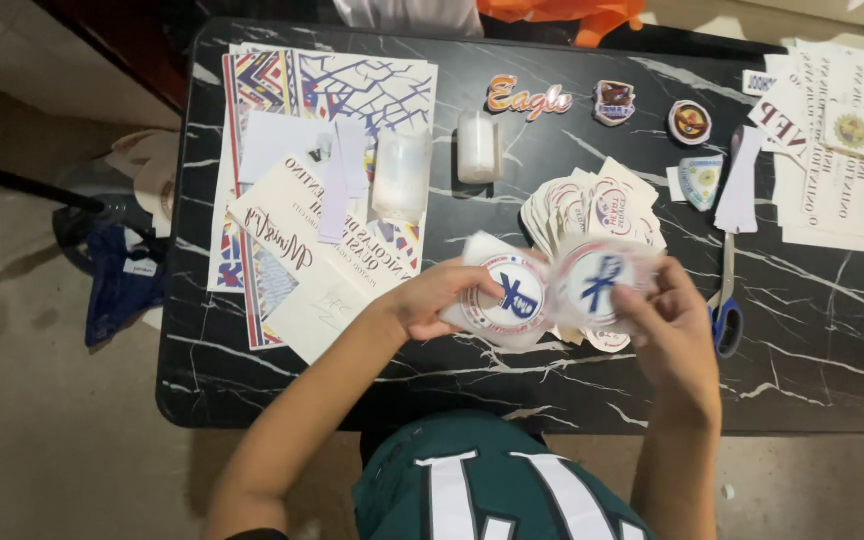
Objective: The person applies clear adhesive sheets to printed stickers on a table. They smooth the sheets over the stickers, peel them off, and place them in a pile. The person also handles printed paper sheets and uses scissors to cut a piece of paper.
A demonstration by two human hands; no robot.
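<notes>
round sticker [514, 296] in left hand [432, 300] — another [597, 280] in right hand [667, 325]

Two round white stickers with red rims and blue ribbon marks, held side by side just above the black table, faces up: left sticker [510, 297] gripped at its left edge, right sticker [597, 281] slightly blurred, pinched at its lower right edge, their edges overlapping.

Worktop [832, 360] free: bare marble at front edge and right of scissors [726, 300] | Blocked left: paper sheets [322, 180] | Blocked centre: two clear cylinders [477, 147], fanned round stickers [592, 205] | Blocked right: printed sheets [842, 150] | Narrow lane between cylinders and small badges [690, 122]
</notes>
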